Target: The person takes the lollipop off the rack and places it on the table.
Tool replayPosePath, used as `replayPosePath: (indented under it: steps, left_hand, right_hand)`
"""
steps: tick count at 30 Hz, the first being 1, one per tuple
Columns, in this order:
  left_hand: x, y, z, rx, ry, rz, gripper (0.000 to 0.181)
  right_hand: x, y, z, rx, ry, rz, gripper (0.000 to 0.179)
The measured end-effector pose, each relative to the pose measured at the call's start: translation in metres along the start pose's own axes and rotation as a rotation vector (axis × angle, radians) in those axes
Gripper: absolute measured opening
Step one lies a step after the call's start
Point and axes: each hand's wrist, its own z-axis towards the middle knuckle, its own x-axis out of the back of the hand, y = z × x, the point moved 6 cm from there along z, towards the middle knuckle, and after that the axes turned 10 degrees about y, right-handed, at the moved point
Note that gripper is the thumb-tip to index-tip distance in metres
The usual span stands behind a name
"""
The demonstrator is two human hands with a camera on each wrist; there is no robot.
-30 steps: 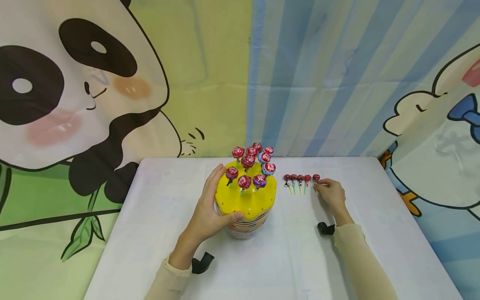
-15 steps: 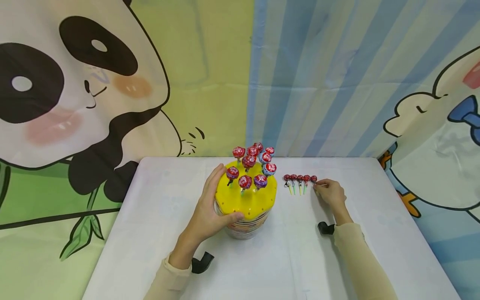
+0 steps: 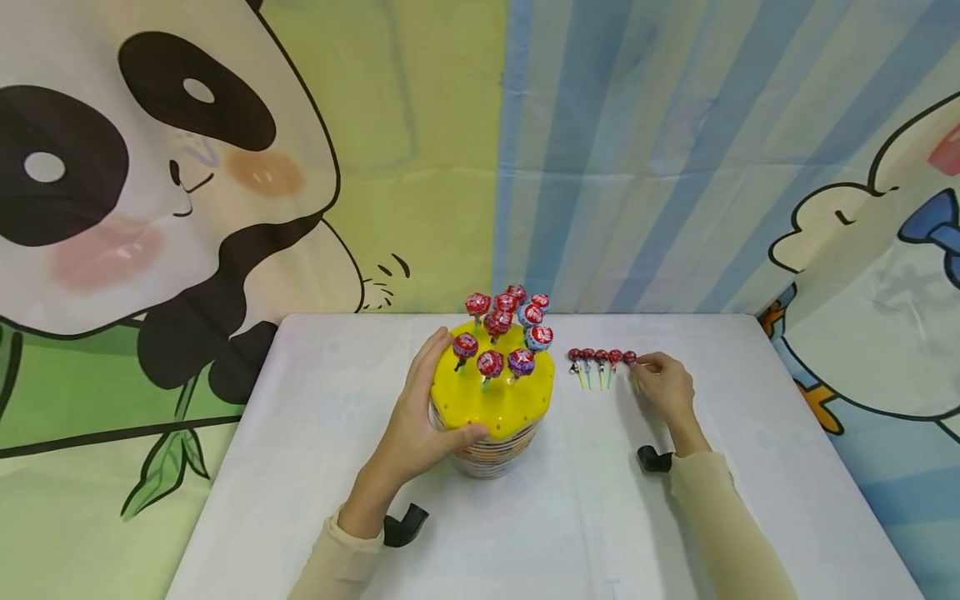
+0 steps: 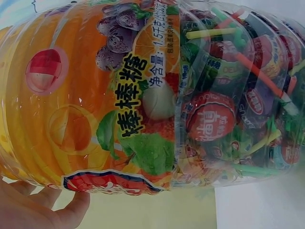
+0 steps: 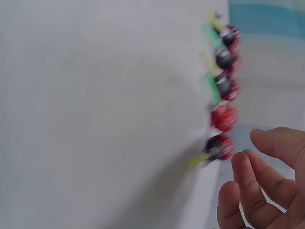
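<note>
My left hand [image 3: 420, 417] holds a clear plastic lollipop jar [image 3: 487, 458] by its yellow lid [image 3: 491, 408], thumb on the near edge and fingers around the left side. In the left wrist view, the jar's fruit-printed label [image 4: 133, 86] shows, with wrapped lollipops inside. Several red, purple and blue wrapped lollipops [image 3: 490, 364] stand upright in the lid. Right of the jar, several red lollipops lie in a row, sticks towards me. My right hand [image 3: 665, 387] is beside the rightmost lollipop [image 5: 220, 147]; its thumb and fingertips are apart, with nothing visible between them.
A white-covered table [image 3: 585, 517] bears everything. Black curved pieces sit at both wrists, one by the left cuff [image 3: 405, 527] and one by the right [image 3: 654, 459]. A printed backdrop [image 3: 420, 167] with a panda and stripes stands behind the table's far edge.
My right hand has moved the rightmost lollipop left towards the row, then let go and drawn slightly right. My left hand has stayed on the jar.
</note>
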Motion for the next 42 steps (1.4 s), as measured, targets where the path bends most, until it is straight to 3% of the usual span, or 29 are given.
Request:
replayPosePath:
  steps: [3,7,14,20,27,42]
  left_hand:
    - [0.0,0.0,0.001,-0.002,0.0,0.006,0.105]
    - [0.0,0.0,0.001,-0.007,0.001,0.004,0.105]
    - [0.0,-0.001,0.001,-0.014,0.002,0.0,0.104]
    - [0.0,0.0,0.001,-0.027,0.007,0.007,0.104]
    - [0.0,-0.001,0.0,-0.024,0.008,0.0,0.104]
    - [0.0,-0.002,0.0,-0.025,0.005,0.0,0.104]
  right_hand:
    - [0.01,-0.026,-0.008,0.085,0.045,0.101,0.032]
    - [0.028,-0.076,-0.028,0.212,0.059,0.298,0.027]
    - [0.059,-0.165,-0.079,0.437,-0.041,0.592,0.018]
    - [0.07,-0.216,-0.115,0.592,-0.146,0.752,0.024]
    - [0.063,-0.24,-0.127,0.673,-0.166,0.758,0.027]
    - [0.053,-0.248,-0.128,0.655,-0.163,0.731,0.023]
